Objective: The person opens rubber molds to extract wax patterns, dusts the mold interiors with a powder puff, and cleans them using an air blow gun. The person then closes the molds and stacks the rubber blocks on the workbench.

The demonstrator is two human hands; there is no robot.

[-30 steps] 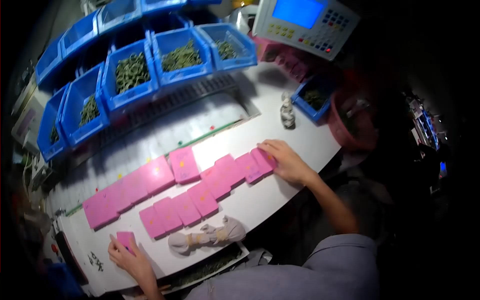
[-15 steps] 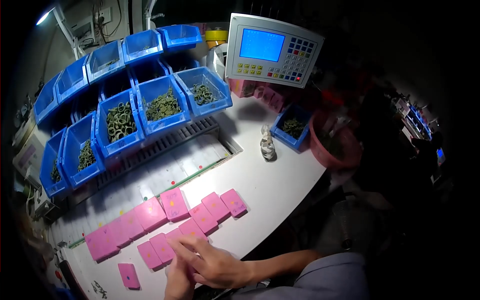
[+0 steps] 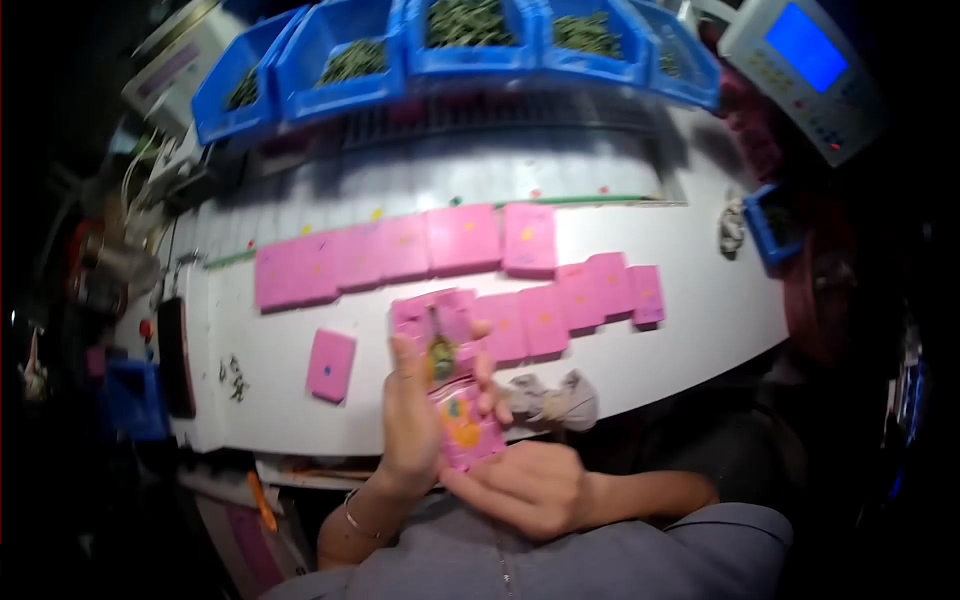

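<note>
My left hand (image 3: 411,415) holds a pink rubber mould (image 3: 468,408), fingers wrapped around its sides. The mould is spread apart, with one half above the other. Orange and green marks show on the lower half, and a small green piece lies in the upper half. My right hand (image 3: 535,485) grips the lower half's bottom edge between thumb and curled fingers. Just beyond my hands, a row of closed pink moulds (image 3: 545,318) lies on the table, with a second pink row (image 3: 405,247) behind it. A single pink block (image 3: 331,366) with a blue dot lies to the left.
A crumpled grey cloth (image 3: 570,402) lies right of the mould. Small dark pieces (image 3: 236,380) are scattered at left, near a dark phone-like slab (image 3: 176,357). Blue bins (image 3: 470,62) with green pieces hang at the back. A control panel (image 3: 800,75) stands back right.
My view has swung right and down. My hands, earlier cupped together near the front row, are now closer to my body with the pink mould visible and spread between them.
</note>
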